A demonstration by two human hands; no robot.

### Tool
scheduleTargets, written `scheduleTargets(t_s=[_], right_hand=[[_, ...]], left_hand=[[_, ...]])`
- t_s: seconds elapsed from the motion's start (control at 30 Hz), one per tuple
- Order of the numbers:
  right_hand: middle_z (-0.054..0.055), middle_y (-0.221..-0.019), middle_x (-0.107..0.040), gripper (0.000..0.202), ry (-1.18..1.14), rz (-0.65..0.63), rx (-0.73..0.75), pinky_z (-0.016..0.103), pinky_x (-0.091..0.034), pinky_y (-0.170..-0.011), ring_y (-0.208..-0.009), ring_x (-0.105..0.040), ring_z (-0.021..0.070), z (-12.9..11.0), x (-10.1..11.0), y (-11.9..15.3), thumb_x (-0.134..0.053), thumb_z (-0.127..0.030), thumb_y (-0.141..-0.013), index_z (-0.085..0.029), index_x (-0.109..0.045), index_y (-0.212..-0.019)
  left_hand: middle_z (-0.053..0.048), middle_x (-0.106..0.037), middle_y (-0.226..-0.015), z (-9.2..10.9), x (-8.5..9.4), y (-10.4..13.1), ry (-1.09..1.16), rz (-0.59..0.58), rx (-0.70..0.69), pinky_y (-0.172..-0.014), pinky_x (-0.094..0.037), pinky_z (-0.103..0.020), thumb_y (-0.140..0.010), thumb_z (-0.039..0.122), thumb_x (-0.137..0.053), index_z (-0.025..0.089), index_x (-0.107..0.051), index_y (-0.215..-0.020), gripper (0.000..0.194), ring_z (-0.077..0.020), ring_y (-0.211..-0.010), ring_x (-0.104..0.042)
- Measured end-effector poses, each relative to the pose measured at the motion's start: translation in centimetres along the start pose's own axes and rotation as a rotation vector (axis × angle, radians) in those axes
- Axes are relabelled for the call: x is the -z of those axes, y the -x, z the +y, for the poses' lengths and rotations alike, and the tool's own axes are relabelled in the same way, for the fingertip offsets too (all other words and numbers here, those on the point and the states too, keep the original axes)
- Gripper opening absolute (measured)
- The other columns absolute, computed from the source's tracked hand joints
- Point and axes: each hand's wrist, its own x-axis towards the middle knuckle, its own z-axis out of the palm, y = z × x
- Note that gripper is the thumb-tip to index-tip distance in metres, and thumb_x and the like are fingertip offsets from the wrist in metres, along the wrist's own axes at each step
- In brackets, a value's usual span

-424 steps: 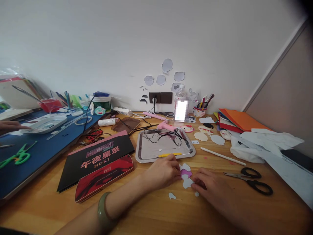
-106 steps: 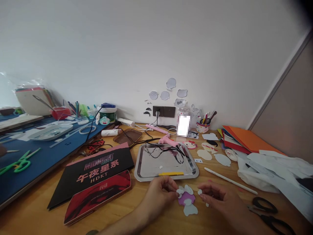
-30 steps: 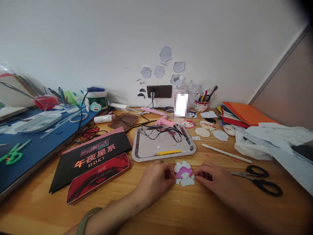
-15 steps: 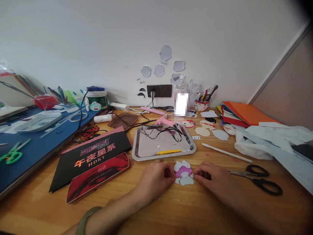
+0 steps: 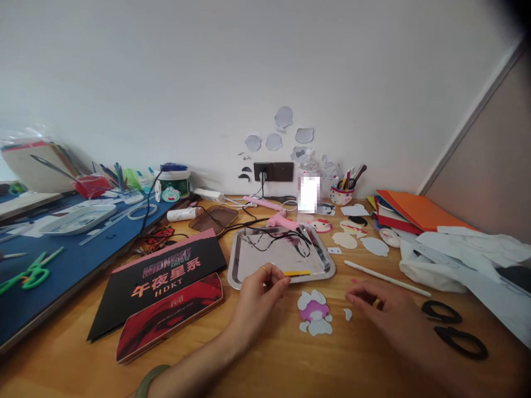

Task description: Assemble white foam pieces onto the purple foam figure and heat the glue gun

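On the wooden table lies a small paper figure [image 5: 314, 310] with white parts around a purple middle; neither hand touches it. My left hand [image 5: 259, 296] is over the near edge of the metal tray [image 5: 327, 268], thumb and fingers closed together. It hides part of a yellow stick-like tool [image 5: 297, 273] in the tray; whether it touches that tool, I cannot tell. To the right of the figure, my right hand [image 5: 379, 307] is in a pinch, its contents hidden or too small to see. A small white paper piece [image 5: 347, 314] lies just below its fingertips.
Black-handled scissors [image 5: 460, 344] lie beyond my right hand, blades covered by it. A white pen [image 5: 385, 278] and paper cutouts [image 5: 344, 240] lie behind. At left are a black folder [image 5: 120, 293] and a red box [image 5: 174, 315]. A pink glue gun [image 5: 282, 220] with cables touches the tray.
My hands have moved away from the paper figure, left toward the tray, right to the right. A small white piece now lies apart from the figure. The view has tilted up slightly.
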Motion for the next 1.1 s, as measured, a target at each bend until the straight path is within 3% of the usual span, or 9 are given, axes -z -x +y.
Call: scheduleTargets(t_s=[0.4, 1.1], right_hand=[[0.0, -0.071, -0.064, 0.024, 0.003, -0.05, 0.029, 0.027, -0.04, -0.059, -0.067, -0.057, 0.0175, -0.3, -0.8, 0.0, -0.041, -0.034, -0.081, -0.023, -0.061, -0.072], [-0.001, -0.07, -0.064, 0.023, 0.009, -0.067, 0.021, 0.026, -0.04, -0.06, -0.067, -0.058, 0.0171, -0.6, -0.8, 0.0, -0.041, -0.033, -0.082, -0.023, -0.059, -0.071]], left_hand=[[0.008, -0.037, -0.042, -0.9, 0.0, -1.2, 0.304, 0.015, 0.181, -0.04, -0.017, -0.019, -0.069, 0.051, -0.055, 0.016, -0.044, -0.062, 0.037, -0.0054, -0.038, -0.027], [0.007, -0.039, -0.043, -1.0, -0.2, -1.0, 0.325, 0.01, 0.175, -0.041, -0.016, -0.019, -0.069, 0.049, -0.057, 0.016, -0.043, -0.061, 0.036, -0.0054, -0.039, -0.027]])
